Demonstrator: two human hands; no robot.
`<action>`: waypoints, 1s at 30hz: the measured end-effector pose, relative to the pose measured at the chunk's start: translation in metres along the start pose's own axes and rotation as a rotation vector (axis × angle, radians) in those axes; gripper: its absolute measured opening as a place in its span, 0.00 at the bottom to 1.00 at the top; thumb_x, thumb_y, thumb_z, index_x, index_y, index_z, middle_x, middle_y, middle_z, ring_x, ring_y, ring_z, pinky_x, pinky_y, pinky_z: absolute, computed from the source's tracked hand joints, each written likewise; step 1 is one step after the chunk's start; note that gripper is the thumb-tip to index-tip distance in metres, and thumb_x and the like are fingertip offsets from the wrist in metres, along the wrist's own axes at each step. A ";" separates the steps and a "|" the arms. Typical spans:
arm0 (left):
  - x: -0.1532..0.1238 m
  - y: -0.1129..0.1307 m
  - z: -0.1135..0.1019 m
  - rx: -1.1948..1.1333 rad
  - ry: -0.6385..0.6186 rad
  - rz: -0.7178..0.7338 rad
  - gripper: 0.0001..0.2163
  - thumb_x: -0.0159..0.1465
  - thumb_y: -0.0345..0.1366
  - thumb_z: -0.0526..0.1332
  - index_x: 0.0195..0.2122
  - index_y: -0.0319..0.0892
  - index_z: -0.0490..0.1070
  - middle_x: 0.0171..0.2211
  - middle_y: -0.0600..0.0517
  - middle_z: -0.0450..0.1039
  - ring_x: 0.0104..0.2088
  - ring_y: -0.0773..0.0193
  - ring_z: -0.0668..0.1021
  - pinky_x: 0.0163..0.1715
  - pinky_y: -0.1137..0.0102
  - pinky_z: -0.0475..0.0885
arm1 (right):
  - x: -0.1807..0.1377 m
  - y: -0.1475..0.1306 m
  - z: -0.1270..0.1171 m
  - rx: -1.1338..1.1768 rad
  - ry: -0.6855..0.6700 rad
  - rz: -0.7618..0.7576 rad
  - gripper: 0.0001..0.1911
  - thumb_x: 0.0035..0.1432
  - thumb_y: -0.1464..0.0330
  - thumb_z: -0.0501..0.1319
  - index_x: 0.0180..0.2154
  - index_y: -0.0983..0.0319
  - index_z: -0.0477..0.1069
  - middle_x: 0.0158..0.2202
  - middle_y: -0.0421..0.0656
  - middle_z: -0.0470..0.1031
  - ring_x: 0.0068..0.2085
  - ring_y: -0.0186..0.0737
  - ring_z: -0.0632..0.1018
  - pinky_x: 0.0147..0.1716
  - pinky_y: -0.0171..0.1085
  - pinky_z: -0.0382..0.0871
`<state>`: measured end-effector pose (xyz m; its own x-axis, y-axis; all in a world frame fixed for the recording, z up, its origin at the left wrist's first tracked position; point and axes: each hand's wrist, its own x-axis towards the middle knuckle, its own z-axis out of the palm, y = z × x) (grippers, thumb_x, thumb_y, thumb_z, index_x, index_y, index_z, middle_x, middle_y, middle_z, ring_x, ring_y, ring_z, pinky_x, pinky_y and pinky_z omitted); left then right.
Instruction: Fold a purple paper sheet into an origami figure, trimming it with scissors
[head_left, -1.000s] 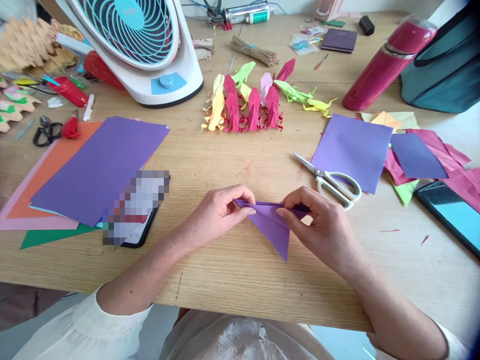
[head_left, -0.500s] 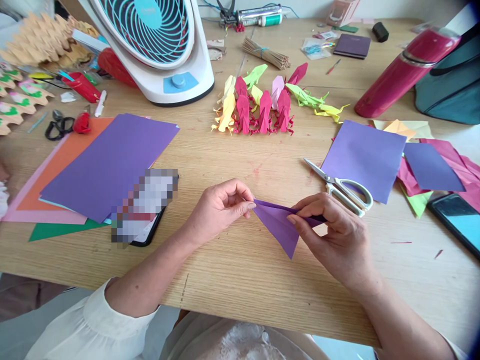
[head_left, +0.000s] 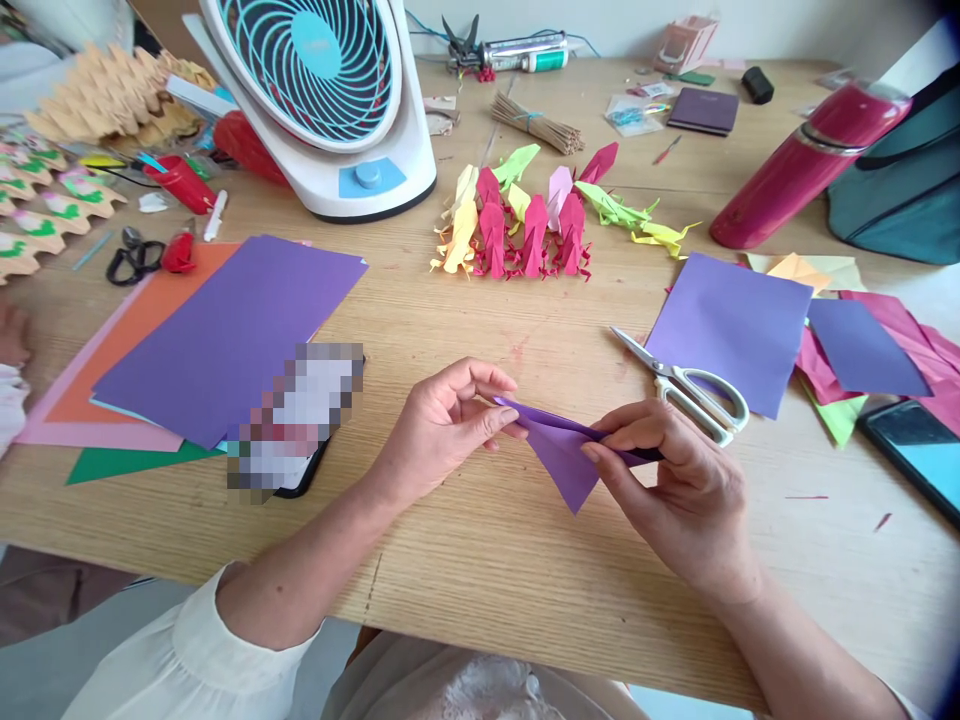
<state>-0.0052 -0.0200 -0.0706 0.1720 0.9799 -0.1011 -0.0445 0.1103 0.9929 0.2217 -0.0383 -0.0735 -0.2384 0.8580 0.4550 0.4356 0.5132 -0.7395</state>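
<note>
A folded purple paper piece (head_left: 570, 465) is held over the wooden table (head_left: 480, 590), near its front edge, one pointed flap hanging down. The left hand (head_left: 442, 430) pinches its left tip between thumb and fingers; the right hand (head_left: 679, 495) is clamped on the opposite end, probably so the folded edge between them is steadied. White-handled metal scissors (head_left: 664, 369) lie farther from the front edge, partly over a square purple paper sheet (head_left: 739, 310), apparently within the right hand's reach. Red, yellow, green and pink folded-paper figures (head_left: 535, 235) sit grouped toward the back edge, perhaps out of the hands' way.
</note>
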 end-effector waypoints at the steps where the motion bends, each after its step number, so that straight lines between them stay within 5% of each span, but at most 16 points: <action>1: 0.000 0.000 0.000 -0.016 -0.003 0.002 0.10 0.60 0.37 0.70 0.38 0.42 0.71 0.33 0.54 0.78 0.31 0.64 0.84 0.23 0.79 0.73 | -0.001 0.001 0.000 0.002 0.006 -0.006 0.08 0.59 0.75 0.66 0.34 0.57 0.69 0.36 0.42 0.76 0.33 0.38 0.77 0.29 0.39 0.72; 10: -0.003 0.001 -0.002 -0.071 0.002 0.046 0.09 0.61 0.38 0.69 0.38 0.41 0.74 0.32 0.52 0.81 0.33 0.62 0.85 0.24 0.77 0.75 | -0.003 0.006 0.002 0.032 0.049 -0.077 0.10 0.57 0.77 0.67 0.36 0.57 0.70 0.36 0.42 0.76 0.33 0.39 0.78 0.29 0.40 0.73; 18: -0.005 -0.004 -0.005 0.001 -0.006 0.327 0.04 0.63 0.31 0.67 0.36 0.42 0.71 0.32 0.55 0.80 0.33 0.65 0.84 0.34 0.73 0.82 | 0.000 0.008 0.001 0.032 0.051 -0.133 0.10 0.56 0.77 0.67 0.35 0.58 0.71 0.35 0.42 0.76 0.33 0.40 0.78 0.29 0.40 0.73; 30: -0.002 -0.005 -0.023 0.532 0.069 0.668 0.04 0.63 0.24 0.65 0.36 0.40 0.74 0.33 0.53 0.82 0.34 0.69 0.83 0.36 0.80 0.79 | 0.001 0.009 -0.002 0.033 -0.003 -0.159 0.10 0.56 0.77 0.68 0.35 0.58 0.71 0.36 0.42 0.77 0.34 0.40 0.78 0.29 0.40 0.73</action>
<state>-0.0274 -0.0183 -0.0764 0.2128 0.8213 0.5294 0.3558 -0.5697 0.7408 0.2270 -0.0327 -0.0782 -0.3049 0.7659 0.5661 0.3638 0.6430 -0.6740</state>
